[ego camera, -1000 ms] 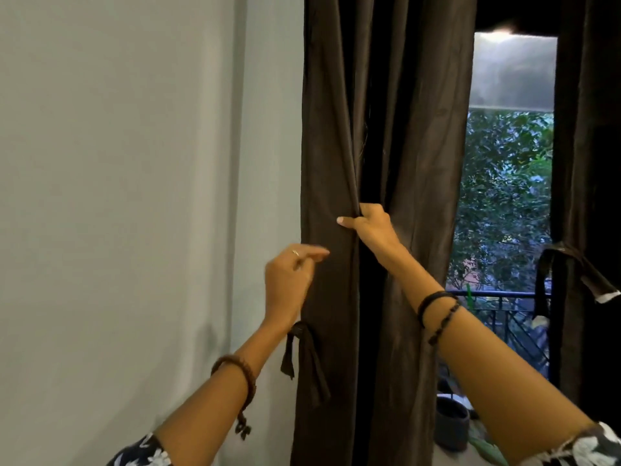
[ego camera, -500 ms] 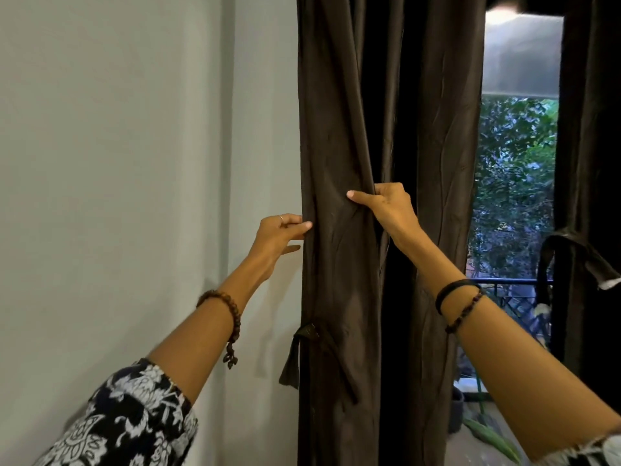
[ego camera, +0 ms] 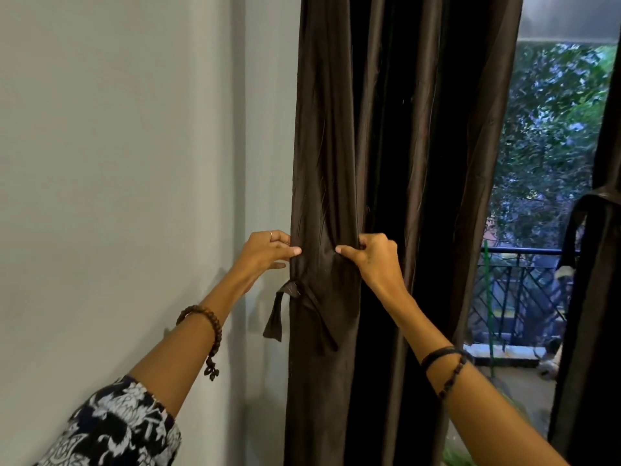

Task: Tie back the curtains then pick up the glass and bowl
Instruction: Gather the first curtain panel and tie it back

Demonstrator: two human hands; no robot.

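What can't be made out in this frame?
- Glass and bowl: not in the head view.
- Left hand fingertips: behind the curtain edge.
- Right hand fingertips: buried in a curtain fold.
- Tie-back: its far end is hidden behind the curtain.
- Second curtain: cut off by the right edge.
- Curtain top and hem: cut off by the frame.

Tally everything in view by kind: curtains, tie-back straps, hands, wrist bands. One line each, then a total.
Curtains: 2, the left curtain and the right curtain
Tie-back straps: 2, left strap, right strap
Hands: 2, left hand, right hand
Wrist bands: 3, beaded bracelet, black band, thin beaded band
Total: 9
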